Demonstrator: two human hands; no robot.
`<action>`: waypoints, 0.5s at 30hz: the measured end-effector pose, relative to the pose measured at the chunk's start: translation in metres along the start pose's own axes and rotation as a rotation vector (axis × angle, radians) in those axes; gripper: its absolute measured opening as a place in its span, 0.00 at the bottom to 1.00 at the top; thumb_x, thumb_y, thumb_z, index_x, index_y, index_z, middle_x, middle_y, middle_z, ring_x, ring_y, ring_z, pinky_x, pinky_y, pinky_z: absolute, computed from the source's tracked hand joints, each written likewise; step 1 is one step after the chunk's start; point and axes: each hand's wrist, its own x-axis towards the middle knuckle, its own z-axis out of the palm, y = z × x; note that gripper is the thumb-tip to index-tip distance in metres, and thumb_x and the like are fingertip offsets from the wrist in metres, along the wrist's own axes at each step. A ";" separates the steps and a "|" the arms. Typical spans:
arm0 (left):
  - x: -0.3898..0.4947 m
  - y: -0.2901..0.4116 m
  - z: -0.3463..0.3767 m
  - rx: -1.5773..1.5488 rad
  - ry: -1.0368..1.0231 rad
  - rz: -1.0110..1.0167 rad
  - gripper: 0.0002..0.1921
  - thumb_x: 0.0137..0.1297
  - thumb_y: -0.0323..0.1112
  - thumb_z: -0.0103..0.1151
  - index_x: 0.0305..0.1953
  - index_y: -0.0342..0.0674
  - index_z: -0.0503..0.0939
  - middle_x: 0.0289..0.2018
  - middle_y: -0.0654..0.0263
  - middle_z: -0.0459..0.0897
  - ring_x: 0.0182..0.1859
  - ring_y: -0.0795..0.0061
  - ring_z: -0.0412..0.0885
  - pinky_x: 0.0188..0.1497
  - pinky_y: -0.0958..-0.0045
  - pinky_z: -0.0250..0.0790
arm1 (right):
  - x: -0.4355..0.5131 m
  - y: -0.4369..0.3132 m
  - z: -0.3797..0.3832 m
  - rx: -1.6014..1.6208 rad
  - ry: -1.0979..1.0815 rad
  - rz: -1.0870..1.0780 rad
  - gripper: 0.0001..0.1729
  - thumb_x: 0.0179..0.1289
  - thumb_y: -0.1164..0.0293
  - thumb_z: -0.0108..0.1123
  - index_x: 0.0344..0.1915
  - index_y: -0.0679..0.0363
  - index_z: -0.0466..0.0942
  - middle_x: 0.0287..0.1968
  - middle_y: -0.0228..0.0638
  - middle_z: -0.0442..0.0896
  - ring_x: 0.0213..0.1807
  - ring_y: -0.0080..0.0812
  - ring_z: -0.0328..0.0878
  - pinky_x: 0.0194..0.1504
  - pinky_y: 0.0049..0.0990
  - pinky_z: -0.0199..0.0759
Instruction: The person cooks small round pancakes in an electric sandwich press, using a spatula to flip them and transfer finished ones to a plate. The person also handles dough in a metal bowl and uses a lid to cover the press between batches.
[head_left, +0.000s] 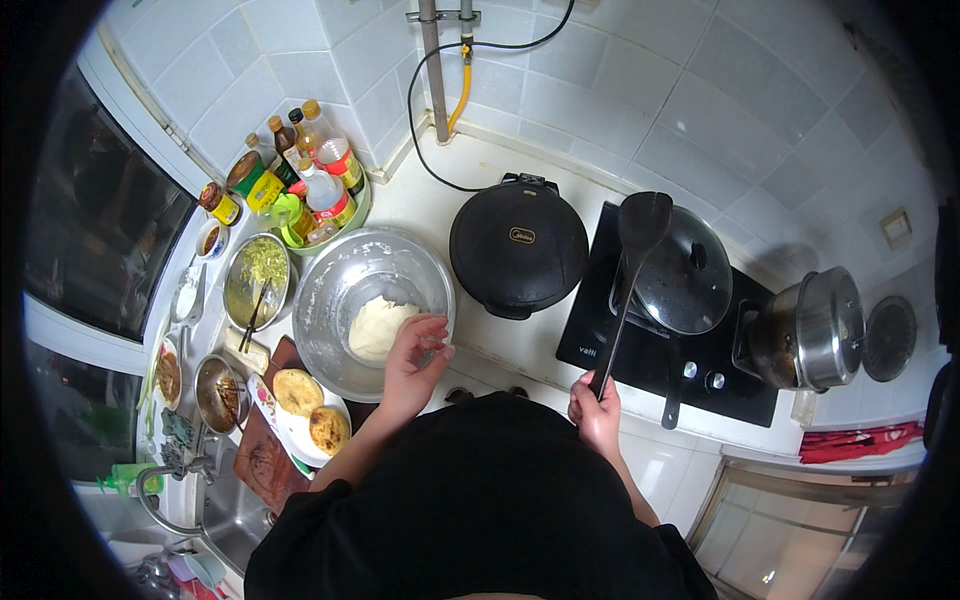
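Note:
My right hand grips the handle of a black spatula, whose blade is raised over the left edge of a glass-lidded pan. My left hand holds nothing, its fingers curled and apart, over the near right rim of a large metal bowl. A lump of pale dough lies in that bowl. Beyond and between my hands sits a closed black electric griddle. To the left, two browned flatbreads lie on a white plate.
A black gas hob carries the pan and a steel pot. At left are bottles in a green tray, a bowl of shredded greens with chopsticks, a small metal bowl, a wooden board and a sink.

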 end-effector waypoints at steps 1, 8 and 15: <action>0.001 -0.001 0.000 -0.009 0.002 -0.013 0.22 0.58 0.13 0.55 0.54 0.40 0.73 0.55 0.63 0.69 0.52 0.74 0.72 0.52 0.74 0.68 | 0.000 0.000 0.000 -0.008 -0.007 -0.023 0.07 0.67 0.80 0.51 0.41 0.56 0.68 0.23 0.27 0.68 0.17 0.17 0.59 0.17 0.18 0.51; 0.002 -0.004 0.000 -0.016 0.010 -0.047 0.20 0.60 0.15 0.55 0.52 0.41 0.73 0.53 0.64 0.70 0.49 0.76 0.73 0.51 0.75 0.68 | 0.001 0.000 0.002 0.002 0.000 -0.045 0.07 0.66 0.80 0.50 0.40 0.57 0.68 0.22 0.28 0.68 0.15 0.17 0.56 0.15 0.18 0.46; 0.002 -0.005 -0.001 -0.042 0.020 -0.063 0.18 0.61 0.15 0.54 0.52 0.40 0.74 0.52 0.65 0.71 0.49 0.76 0.73 0.51 0.75 0.67 | 0.002 -0.001 -0.002 0.018 -0.028 0.004 0.08 0.68 0.80 0.50 0.42 0.55 0.68 0.25 0.28 0.70 0.18 0.16 0.60 0.18 0.17 0.52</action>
